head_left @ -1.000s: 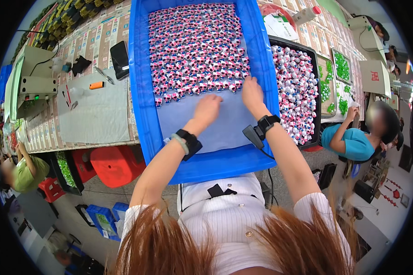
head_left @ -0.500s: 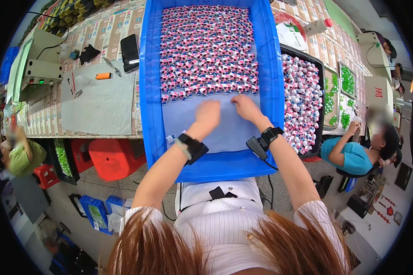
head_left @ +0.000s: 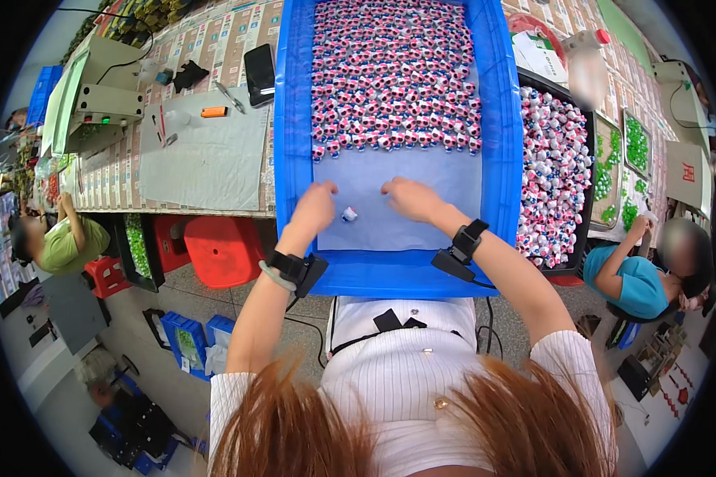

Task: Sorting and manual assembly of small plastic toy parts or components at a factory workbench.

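A blue plastic tray [head_left: 497, 199] lies in front of me, lined with a pale sheet [head_left: 422, 230]. Rows of small pink, white and blue figurines [head_left: 394, 87] fill its far part. One loose figurine [head_left: 349, 214] rests on the sheet between my hands. My left hand [head_left: 317, 207], fingers curled, hovers over the sheet's left side, just beside that figurine. My right hand [head_left: 414, 199] is to the right of it, thumb and fingers drawn together. Whatever either hand's fingertips hold is too small to make out. Both wrists wear black strapped devices.
A black tray heaped with figurines [head_left: 553, 175] adjoins on the right, with trays of green pieces [head_left: 636, 143] beyond. Left on the table lie a phone [head_left: 259, 75], an orange lighter [head_left: 213, 112] and a pen [head_left: 229, 96]. A red stool [head_left: 223, 250] stands below; people sit on both sides.
Both hands have drawn back from the figurine rows toward me and moved farther apart. The loose figurine, earlier near my left wrist, now shows between the hands. The whole view has shifted.
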A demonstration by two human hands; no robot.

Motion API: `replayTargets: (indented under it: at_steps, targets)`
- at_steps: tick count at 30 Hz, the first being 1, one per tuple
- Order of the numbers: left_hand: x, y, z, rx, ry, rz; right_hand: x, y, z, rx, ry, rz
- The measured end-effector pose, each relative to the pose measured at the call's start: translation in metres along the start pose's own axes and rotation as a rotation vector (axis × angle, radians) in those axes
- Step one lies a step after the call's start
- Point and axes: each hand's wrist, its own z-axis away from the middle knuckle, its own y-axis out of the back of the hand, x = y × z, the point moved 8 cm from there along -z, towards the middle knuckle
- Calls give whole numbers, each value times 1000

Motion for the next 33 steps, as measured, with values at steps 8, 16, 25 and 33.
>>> replayTargets:
  at_steps: [8,16,25,33]
  targets:
    - [-18,-38,8,-275,252,-570,-67,-64,-18,-150,288,218]
    - [-7,-27,-14,-57,35,-505,-38,-51,-41,243,136,49]
    - [240,18,44,-339,-506,520,-26,139,147,571,-31,-483]
    - [379,-128,-28,-273,-754,169,163,16,340,1251,-995,-2124]
